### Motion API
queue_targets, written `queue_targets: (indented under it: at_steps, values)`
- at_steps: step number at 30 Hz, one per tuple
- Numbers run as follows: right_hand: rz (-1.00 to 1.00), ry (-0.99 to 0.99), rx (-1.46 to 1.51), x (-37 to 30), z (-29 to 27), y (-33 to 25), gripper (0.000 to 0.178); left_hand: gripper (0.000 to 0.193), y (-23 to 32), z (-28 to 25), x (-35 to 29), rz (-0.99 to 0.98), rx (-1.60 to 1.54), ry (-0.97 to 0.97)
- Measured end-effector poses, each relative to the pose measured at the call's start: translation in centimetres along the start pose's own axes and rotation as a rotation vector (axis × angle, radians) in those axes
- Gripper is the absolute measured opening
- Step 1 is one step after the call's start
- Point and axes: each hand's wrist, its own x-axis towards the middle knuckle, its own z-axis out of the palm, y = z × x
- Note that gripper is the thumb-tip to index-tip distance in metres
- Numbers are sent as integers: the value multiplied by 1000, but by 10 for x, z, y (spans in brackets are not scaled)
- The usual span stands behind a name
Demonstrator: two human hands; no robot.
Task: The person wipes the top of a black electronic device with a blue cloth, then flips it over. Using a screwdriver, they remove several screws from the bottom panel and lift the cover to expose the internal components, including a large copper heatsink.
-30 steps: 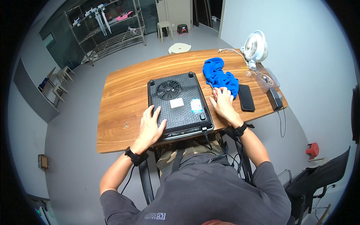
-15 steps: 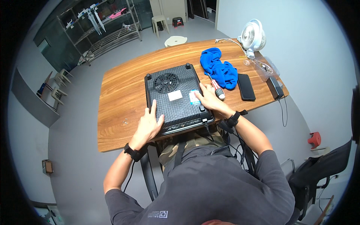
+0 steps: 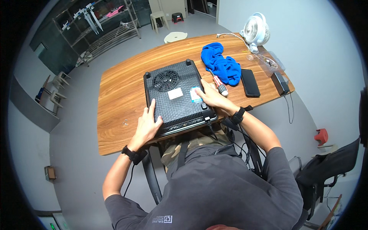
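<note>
An induction cooker [image 3: 174,105] lies upside down at the table's near edge, its black textured base, round fan grille and rubber feet facing up. My left hand [image 3: 145,124] holds its near left edge, with the index finger and thumb on the base. On the right side my right hand [image 3: 211,95] grips the edge, thumb beside a blue-and-white sticker [image 3: 196,94]. A black cord [image 3: 211,128] comes out of the near side. Just beyond my right hand lies a red-and-white screwdriver [image 3: 219,86], its shaft end by a blue cloth [image 3: 222,63].
Right of the cloth are a black phone [image 3: 250,83] and a black power adapter [image 3: 280,83]. A white fan [image 3: 256,32] and a clear plastic packet [image 3: 268,63] stand at the far right. Small screws [image 3: 125,122] lie on the wooden table [image 3: 119,92] at left.
The view has shifted slightly, so everything sits a little higher in the picture. Both hands keep their places on the induction cooker.
</note>
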Motion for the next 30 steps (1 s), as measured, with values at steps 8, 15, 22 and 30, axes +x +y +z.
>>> queue_targets:
  at_steps: [8,15,22,30]
  values:
    - [71,-141,272,1,-17,-15,64,77,4,-5,-4,-56,-44,-11]
    - [8,-34,313,17,-11,-3,68,75,-2,-1,-4,-9,-64,31]
    - [248,-79,757,36,-37,-11,72,74,-8,-3,-6,13,-140,27]
    - [150,56,666,47,-49,-31,34,73,-14,-16,1,47,-169,-68]
